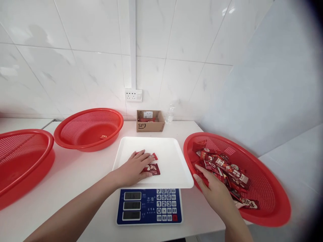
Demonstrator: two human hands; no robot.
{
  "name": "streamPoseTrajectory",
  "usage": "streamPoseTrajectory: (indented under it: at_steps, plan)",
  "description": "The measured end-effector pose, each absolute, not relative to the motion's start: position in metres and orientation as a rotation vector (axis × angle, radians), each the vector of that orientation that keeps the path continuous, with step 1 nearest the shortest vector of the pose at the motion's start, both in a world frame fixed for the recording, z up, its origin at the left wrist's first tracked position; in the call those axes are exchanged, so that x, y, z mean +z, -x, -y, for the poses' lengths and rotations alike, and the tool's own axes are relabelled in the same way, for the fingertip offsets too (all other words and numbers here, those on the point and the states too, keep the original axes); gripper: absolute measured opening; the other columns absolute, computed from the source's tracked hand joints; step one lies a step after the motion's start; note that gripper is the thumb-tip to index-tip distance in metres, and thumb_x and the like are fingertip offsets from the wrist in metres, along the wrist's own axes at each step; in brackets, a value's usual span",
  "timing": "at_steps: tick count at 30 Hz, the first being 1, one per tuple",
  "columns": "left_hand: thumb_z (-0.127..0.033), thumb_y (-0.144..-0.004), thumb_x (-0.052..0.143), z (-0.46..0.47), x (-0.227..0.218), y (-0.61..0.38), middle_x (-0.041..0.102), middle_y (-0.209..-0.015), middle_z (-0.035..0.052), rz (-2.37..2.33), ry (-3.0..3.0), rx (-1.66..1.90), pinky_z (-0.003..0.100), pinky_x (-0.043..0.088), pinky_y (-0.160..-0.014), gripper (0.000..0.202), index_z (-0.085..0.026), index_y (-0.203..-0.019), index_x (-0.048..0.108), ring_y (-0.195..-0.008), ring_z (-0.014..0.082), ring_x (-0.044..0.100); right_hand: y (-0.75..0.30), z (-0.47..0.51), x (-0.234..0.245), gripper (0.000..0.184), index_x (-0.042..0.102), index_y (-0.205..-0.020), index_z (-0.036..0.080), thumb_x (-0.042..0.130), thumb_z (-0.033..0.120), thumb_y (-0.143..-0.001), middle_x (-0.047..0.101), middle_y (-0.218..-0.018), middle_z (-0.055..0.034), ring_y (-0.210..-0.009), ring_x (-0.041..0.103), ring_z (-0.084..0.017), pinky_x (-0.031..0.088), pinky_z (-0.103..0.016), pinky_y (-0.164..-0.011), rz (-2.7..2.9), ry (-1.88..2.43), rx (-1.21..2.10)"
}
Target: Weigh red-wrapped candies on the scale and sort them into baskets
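Observation:
My left hand (135, 168) lies palm down over small red snack packets (153, 168) on the white tray (171, 168) of a scale. Its fingers are stretched out and slightly apart, partly covering the packets. At the near left side of a red basket (275, 201), my right hand (214, 188) reaches in among a heap of red and dark wrapped snack packets (227, 168). The thumb and forefinger are extended with a gap between them; the other fingers are hidden. Below the tray is the scale's blue panel (149, 215) with its keypad and displays.
Two more red baskets stand on the left: one farther back (88, 148) with a small packet inside, one nearer (42, 164) cut by the frame. A cardboard box (151, 127) holding red packets and a clear plastic bottle (170, 113) stand by the tiled wall.

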State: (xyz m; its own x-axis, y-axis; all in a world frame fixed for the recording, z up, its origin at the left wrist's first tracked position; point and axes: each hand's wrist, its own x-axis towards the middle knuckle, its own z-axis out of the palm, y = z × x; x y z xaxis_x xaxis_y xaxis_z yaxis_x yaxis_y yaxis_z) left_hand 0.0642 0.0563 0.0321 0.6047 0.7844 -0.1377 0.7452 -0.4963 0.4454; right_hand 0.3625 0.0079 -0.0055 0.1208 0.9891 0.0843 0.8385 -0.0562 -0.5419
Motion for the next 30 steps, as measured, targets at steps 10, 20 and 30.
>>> streamPoseTrajectory:
  at_steps: [10,20,30]
  plan:
    - [-0.052,-0.085,0.047,-0.039,0.043,-0.054,0.025,-0.152,0.0072,-1.366,-2.2,0.25,0.048,0.022,-0.111,0.064,-0.025,-0.141,0.03,-0.141,0.0282,0.012,-0.363,-0.003,-0.01,0.052,0.053,-0.128,0.015,0.036,0.045,-0.089,0.057,-0.13,-0.0117,-0.12,0.052,-0.026,0.041,-0.043,-0.098,1.842,1.917,0.422]
    - [-0.038,-0.086,0.041,-0.01,0.041,-0.029,0.05,-0.135,0.0092,-1.6,-2.083,0.398,0.037,0.045,-0.095,0.047,-0.023,-0.13,0.046,-0.121,0.0262,0.049,-0.363,0.001,-0.007,0.051,0.054,-0.127,0.018,0.036,0.045,-0.089,0.06,-0.127,-0.0093,-0.115,0.056,-0.027,0.045,-0.041,-0.093,1.878,1.885,0.393]
    - [-0.028,-0.086,0.038,-0.016,0.028,-0.029,0.053,-0.131,0.0093,-1.597,-2.125,0.463,0.039,0.04,-0.1,0.042,-0.022,-0.126,0.051,-0.12,0.0254,0.049,-0.36,0.003,-0.006,0.052,0.052,-0.128,0.014,0.033,0.043,-0.09,0.058,-0.129,-0.011,-0.117,0.054,-0.027,0.042,-0.041,-0.096,1.898,1.916,0.379]
